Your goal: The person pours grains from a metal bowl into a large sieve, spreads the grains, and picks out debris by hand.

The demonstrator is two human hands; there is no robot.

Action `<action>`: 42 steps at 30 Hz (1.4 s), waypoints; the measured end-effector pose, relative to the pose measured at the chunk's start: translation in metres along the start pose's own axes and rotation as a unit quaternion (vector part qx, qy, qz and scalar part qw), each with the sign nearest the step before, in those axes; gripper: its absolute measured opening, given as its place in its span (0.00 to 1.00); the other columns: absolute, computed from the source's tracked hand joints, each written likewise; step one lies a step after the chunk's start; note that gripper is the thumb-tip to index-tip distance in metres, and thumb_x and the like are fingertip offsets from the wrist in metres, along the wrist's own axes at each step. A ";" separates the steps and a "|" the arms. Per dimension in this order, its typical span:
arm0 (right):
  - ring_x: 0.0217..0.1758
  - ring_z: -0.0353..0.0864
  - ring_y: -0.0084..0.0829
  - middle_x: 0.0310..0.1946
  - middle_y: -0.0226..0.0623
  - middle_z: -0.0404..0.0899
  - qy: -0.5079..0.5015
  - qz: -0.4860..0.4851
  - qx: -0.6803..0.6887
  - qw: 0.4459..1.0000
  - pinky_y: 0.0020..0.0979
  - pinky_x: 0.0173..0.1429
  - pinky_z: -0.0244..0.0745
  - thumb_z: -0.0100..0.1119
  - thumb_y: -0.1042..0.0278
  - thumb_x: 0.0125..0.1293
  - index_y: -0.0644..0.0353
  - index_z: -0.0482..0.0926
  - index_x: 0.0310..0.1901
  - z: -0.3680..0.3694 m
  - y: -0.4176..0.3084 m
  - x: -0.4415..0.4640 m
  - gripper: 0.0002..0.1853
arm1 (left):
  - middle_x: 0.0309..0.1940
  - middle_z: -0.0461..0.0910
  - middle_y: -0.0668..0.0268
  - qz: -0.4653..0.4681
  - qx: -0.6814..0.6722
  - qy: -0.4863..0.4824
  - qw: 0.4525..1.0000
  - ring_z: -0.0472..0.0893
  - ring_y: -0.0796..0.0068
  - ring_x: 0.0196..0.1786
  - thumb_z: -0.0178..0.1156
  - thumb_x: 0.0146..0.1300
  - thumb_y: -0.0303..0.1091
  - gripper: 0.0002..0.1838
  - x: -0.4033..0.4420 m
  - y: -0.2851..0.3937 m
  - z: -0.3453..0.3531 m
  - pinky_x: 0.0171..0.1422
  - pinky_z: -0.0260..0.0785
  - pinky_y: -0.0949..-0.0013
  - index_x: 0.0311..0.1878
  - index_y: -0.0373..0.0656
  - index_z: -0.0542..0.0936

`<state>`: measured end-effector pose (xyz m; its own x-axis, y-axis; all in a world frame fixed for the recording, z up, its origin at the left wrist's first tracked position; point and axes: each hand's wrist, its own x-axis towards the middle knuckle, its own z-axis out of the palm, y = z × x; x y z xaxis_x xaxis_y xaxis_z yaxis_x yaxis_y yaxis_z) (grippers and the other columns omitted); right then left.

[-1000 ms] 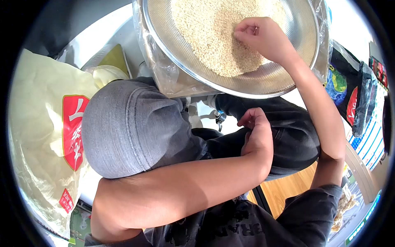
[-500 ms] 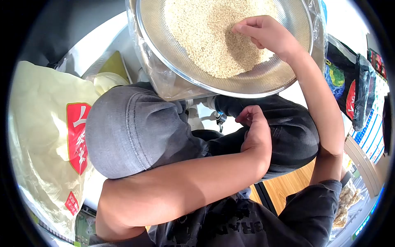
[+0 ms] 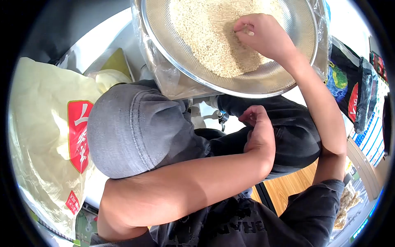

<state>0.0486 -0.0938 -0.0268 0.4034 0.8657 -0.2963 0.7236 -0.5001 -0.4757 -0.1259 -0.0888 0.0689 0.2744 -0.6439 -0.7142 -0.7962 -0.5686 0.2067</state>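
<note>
A wide metal mesh sieve (image 3: 284,84) holds a bed of small pale grains (image 3: 201,39). My right hand (image 3: 267,37) is over the grains, its thumb and fingertips pinched together at their surface. Whatever lies between those fingertips is too small to make out. Across my lap lies my left arm, and my left hand (image 3: 260,125) rests by my right thigh. Its fingers are loosely bent, with nothing visible in them. Clear plastic (image 3: 173,84) shows beneath and around the sieve.
On the left stands a large pale plastic sack (image 3: 41,136) with a red label. My grey trouser knee (image 3: 119,127) sits close below the sieve. A dark printed bag (image 3: 345,78) is at the right. Wooden flooring (image 3: 294,185) shows below my right leg.
My right hand has shifted slightly within the sieve, its fingers more curled with a small gap showing between them. The view has moved a little; my left hand stays on my lap.
</note>
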 end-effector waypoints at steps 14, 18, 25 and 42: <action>0.38 0.87 0.38 0.34 0.42 0.87 0.019 -0.005 -0.053 0.998 0.38 0.48 0.82 0.68 0.65 0.63 0.56 0.89 0.46 0.006 0.001 0.001 0.11 | 0.46 0.78 0.59 -0.096 -0.021 -0.009 0.995 0.76 0.64 0.49 0.73 0.50 0.54 0.37 0.030 0.022 0.004 0.52 0.69 0.54 0.59 0.38 0.80; 0.33 0.85 0.37 0.28 0.40 0.83 0.005 0.023 -0.049 0.999 0.38 0.43 0.80 0.67 0.65 0.63 0.56 0.88 0.45 0.003 -0.007 0.001 0.10 | 0.45 0.79 0.60 -0.091 -0.041 0.010 0.995 0.77 0.65 0.49 0.70 0.53 0.50 0.31 0.022 0.018 0.005 0.52 0.68 0.55 0.56 0.39 0.82; 0.26 0.78 0.34 0.23 0.37 0.77 0.029 -0.017 -0.055 0.998 0.37 0.37 0.75 0.66 0.66 0.64 0.57 0.87 0.43 0.011 0.003 0.002 0.08 | 0.42 0.81 0.63 -0.088 -0.084 0.047 0.991 0.79 0.67 0.47 0.65 0.59 0.44 0.21 0.007 0.013 0.003 0.52 0.67 0.57 0.52 0.41 0.85; 0.23 0.59 0.12 0.18 0.17 0.64 -0.024 0.080 0.262 0.961 0.26 0.28 0.56 0.64 0.68 0.71 0.63 0.85 0.44 -0.069 0.013 -0.039 0.08 | 0.54 0.82 0.62 -0.414 -0.227 0.185 0.862 0.81 0.63 0.56 0.53 0.74 0.36 0.18 -0.009 -0.025 -0.018 0.61 0.71 0.50 0.63 0.43 0.80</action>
<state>0.0804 -0.1325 0.0357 0.4500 0.7814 -0.4323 0.2680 -0.5800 -0.7693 -0.0986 -0.0775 0.0823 0.8674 0.0073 -0.4976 0.0251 -0.9993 0.0290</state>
